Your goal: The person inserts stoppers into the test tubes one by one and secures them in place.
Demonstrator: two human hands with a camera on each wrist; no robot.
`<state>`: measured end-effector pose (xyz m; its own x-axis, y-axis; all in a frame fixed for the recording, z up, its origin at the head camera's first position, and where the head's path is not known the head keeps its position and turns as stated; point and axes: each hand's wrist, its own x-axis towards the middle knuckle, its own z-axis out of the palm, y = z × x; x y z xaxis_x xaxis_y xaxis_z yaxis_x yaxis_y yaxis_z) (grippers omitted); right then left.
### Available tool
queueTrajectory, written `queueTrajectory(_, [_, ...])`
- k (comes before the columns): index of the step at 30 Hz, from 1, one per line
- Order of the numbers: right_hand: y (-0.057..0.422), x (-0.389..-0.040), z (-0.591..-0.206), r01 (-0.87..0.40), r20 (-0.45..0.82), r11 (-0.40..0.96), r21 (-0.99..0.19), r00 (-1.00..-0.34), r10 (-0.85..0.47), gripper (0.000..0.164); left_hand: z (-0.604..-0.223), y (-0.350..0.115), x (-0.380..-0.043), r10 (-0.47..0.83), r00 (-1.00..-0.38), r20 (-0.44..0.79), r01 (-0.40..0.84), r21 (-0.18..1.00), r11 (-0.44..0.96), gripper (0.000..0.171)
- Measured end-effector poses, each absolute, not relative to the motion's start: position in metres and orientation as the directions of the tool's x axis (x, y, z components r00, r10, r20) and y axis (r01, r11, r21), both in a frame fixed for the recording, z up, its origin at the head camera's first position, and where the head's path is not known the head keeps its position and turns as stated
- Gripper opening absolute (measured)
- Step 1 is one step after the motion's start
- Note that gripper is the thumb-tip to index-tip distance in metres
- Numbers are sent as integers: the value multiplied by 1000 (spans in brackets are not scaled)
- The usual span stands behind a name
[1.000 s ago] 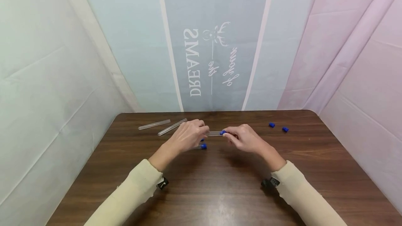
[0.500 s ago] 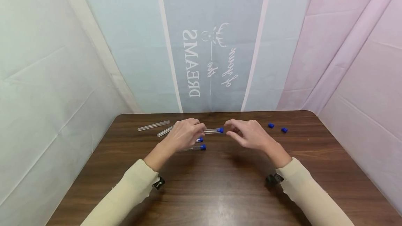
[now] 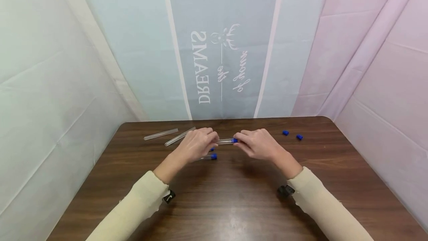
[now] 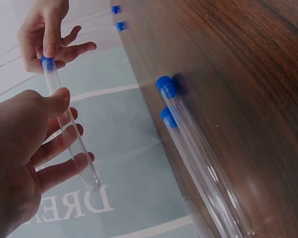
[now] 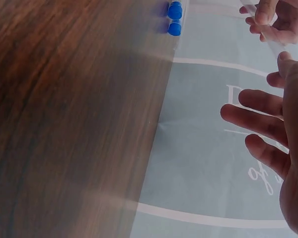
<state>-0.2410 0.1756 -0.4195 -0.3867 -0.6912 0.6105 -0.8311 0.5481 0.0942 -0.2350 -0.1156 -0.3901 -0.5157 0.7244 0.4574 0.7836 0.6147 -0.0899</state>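
Note:
My left hand holds a clear test tube between thumb and fingers, above the table. The tube's rounded end points left and its other end carries a blue cap. The thumb and forefinger of my right hand pinch that cap, while its other fingers spread loosely, as the right wrist view shows. Beneath the left hand, two capped test tubes lie side by side on the table; in the head view the hand partly covers them.
On the brown wooden table, two uncapped test tubes, one at far left and another closer to the left hand, lie near the back. Two loose blue caps sit at the back right. A printed curtain hangs behind.
Half a second ago my right hand was apart from the capped end, fingers loosened. Now it is back on the cap, having moved left. The left hand keeps its hold on the tube.

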Motion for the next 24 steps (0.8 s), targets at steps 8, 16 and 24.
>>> queueTrajectory(8, [168,-237,-421,-819,578,574,3,-467,-669,15,-391,-114,-235,720,-520,459,759,-138,636,21])
queueTrajectory(16, [163,-233,-422,-774,479,591,-228,-618,-623,15,-392,-113,-235,738,-488,466,752,-204,627,21])
queueTrajectory(24, [163,-235,-424,-692,357,615,-378,-722,-593,15,-395,-114,-236,739,-480,473,750,-215,625,18])
